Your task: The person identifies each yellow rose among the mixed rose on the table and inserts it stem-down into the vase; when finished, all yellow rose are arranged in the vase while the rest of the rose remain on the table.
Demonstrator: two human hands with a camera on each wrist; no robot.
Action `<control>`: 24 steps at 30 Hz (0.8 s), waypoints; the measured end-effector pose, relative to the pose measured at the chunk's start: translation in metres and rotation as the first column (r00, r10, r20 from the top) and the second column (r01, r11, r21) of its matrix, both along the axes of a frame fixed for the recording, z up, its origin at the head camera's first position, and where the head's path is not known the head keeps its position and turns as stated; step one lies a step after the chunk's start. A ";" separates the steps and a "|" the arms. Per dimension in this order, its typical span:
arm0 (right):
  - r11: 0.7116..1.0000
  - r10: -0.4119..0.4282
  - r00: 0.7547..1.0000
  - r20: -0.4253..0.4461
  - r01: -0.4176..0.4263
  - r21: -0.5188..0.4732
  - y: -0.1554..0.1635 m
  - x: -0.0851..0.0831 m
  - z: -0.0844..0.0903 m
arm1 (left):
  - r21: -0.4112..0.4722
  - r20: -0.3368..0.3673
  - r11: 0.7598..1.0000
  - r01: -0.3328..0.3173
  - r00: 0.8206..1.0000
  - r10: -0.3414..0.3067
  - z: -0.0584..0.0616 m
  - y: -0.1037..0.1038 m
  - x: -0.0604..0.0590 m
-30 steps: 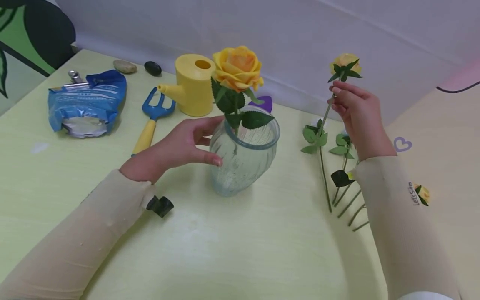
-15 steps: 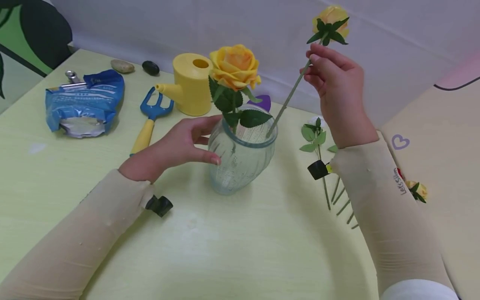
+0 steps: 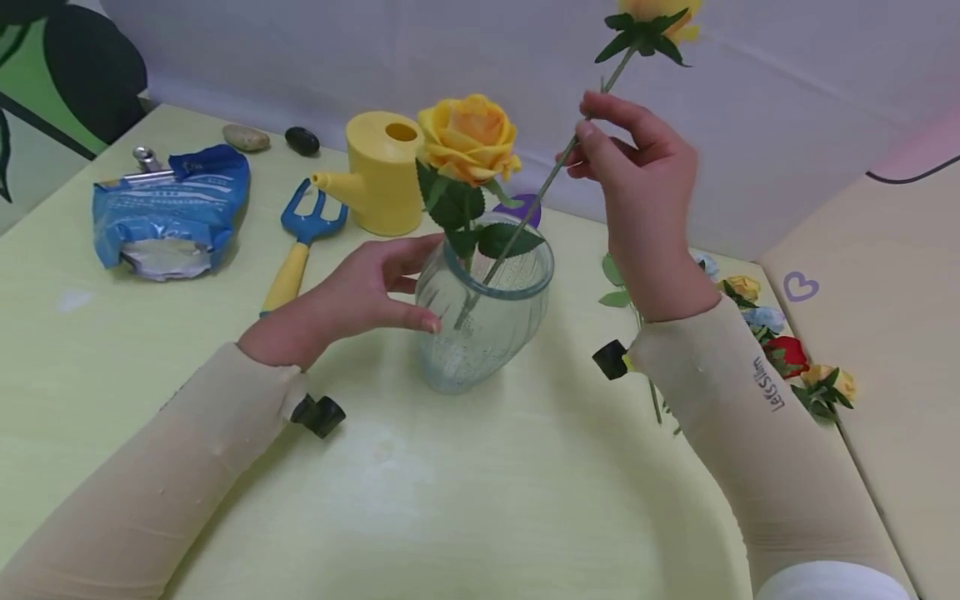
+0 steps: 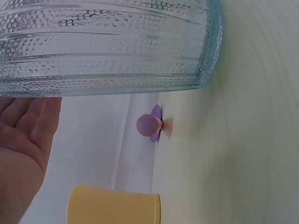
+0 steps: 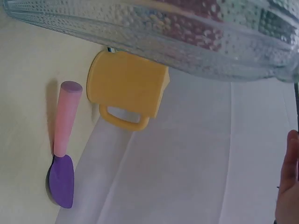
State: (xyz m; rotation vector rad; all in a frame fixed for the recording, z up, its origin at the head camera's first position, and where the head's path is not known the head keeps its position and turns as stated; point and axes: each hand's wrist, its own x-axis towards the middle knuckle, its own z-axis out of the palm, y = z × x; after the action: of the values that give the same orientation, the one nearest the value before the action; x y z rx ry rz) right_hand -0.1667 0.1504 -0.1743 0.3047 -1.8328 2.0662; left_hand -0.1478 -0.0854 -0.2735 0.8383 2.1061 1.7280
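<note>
The ribbed clear glass vase (image 3: 498, 337) stands on the table with one large yellow rose (image 3: 468, 137) upright in it. My left hand (image 3: 367, 287) holds the vase on its left side, thumb in front and fingers partly hidden behind. In the left wrist view, the fingers (image 4: 35, 121) lie along the glass. My right hand (image 3: 648, 196) pinches the stem of a second yellow rose (image 3: 663, 15), whose bloom is cut off by the top of the head view. That stem slants down over the rim, its lower end inside the vase.
Several roses, among them a red rose (image 3: 787, 354), lie at the right table edge, partly hidden by my right sleeve. Behind the vase are a yellow watering can (image 3: 382, 179) and a purple-bladed trowel (image 5: 61, 179). A hand fork (image 3: 296, 242), blue bag (image 3: 172, 212) and two stones lie left.
My right hand has moved left from above the loose roses, bringing the second rose over the vase and lowering its stem end inside. The left hand has stayed on the vase.
</note>
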 end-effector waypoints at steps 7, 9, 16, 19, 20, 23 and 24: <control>0.982 0.076 0.991 -0.113 -0.055 0.178 -0.010 0.012 -0.009 | -0.002 0.012 1.000 -0.006 1.000 0.006 0.000 0.000 0.001; 0.976 0.093 0.991 -0.093 -0.073 0.204 -0.011 0.014 -0.011 | -0.008 0.013 1.000 -0.008 1.000 0.008 0.000 0.000 0.001; 0.929 0.218 0.976 -0.015 -0.203 0.309 -0.014 0.022 -0.020 | 0.009 0.005 1.000 -0.005 1.000 0.005 -0.001 0.000 0.000; 0.925 0.257 0.966 -0.011 -0.243 0.294 -0.012 0.022 -0.023 | 0.009 0.010 1.000 -0.003 1.000 0.003 -0.001 0.000 0.001; 0.929 0.257 0.966 -0.016 -0.243 0.280 -0.012 0.022 -0.023 | 0.010 0.010 1.000 -0.002 1.000 0.002 -0.002 0.000 0.001; 0.950 0.249 0.967 -0.055 -0.233 0.207 -0.012 0.019 -0.021 | 0.011 0.006 1.000 -0.005 1.000 0.005 -0.002 0.000 0.000; 0.956 0.239 0.969 -0.067 -0.223 0.189 -0.013 0.018 -0.021 | 0.012 0.006 1.000 -0.007 1.000 0.007 -0.002 0.000 0.000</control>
State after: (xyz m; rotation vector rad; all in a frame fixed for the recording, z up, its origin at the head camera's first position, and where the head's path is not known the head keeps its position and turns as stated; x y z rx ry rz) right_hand -0.1485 0.1376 -0.1949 0.6794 -2.0152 1.9973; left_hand -0.1477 -0.0857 -0.2755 0.8289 2.0990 1.7456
